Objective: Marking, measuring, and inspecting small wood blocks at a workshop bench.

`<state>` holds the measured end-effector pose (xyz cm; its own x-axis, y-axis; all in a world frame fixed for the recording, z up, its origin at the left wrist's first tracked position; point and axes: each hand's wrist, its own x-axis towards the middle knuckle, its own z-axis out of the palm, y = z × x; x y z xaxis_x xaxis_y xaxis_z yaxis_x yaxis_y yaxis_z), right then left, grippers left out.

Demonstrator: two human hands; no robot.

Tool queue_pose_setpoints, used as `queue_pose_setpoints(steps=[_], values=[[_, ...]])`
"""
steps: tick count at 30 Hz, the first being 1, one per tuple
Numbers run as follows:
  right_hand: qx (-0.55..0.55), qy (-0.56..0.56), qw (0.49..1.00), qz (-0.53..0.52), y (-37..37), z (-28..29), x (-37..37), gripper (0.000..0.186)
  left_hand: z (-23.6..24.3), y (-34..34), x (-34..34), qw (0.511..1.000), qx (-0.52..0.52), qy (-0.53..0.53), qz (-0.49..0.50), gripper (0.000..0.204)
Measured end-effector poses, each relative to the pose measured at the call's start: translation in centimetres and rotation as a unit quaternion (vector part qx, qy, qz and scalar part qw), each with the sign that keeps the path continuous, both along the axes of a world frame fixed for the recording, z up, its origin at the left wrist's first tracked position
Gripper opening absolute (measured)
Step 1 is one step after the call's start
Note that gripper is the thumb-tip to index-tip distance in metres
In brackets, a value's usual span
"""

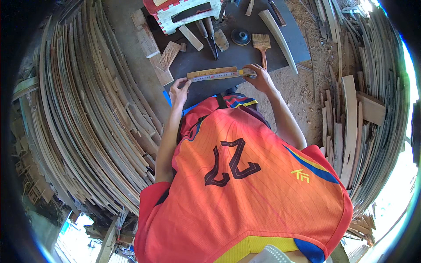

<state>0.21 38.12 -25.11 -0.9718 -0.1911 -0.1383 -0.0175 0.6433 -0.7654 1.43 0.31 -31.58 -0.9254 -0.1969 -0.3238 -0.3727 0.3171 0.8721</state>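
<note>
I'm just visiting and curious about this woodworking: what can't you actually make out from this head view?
- Ruler markings on the wooden strip: too small to read.
- Right hand: its fingers curl over the strip's end, hiding what they pinch.
- Left hand: fingertips at the strip's other end, grip unclear.
- Plastic stool: cut off by the top edge.
- Lap and legs: hidden by the orange shirt.

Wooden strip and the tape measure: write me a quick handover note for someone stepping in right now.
Left hand pins the left end of the wooden strip on the dark work mat.
Right hand holds the tape measure at the strip's right end, with the tape drawn along the strip's near edge.
Beyond the strip lie a paintbrush, chisels, small wood blocks and a plastic stool.
Done: tape laid out along the strip.
Left: no pencil mark or cut shows on the strip.
</note>
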Motion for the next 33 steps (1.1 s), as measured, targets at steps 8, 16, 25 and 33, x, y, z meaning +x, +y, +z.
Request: queue_pose_setpoints(steps=[8, 16, 25, 33], values=[[-0.001, 0.003, 1.0, 0.002, -0.1, 0.2, -0.2, 0.038, -0.3, -0.2, -0.6, 0.996, 0.035, -0.072, 0.028, 0.035], [0.008, 0.009, 1.0, 0.009, 0.1, -0.1, -0.4, 0.041, -0.2, -0.5, -1.4, 0.996, 0.008, -0.091, 0.017, 0.039], [0.021, -0.008, 1.0, 0.02, 0.6, -0.3, -0.8, 0.043, 0.5, -0.4, -1.8, 0.993, 0.003, -0.116, -0.006, 0.038], [0.037, -0.023, 0.999, 0.032, 0.2, 0.8, -1.3, 0.044, -1.7, -0.8, -1.6, 0.99, -0.091, -0.107, -0.004, 0.039]])
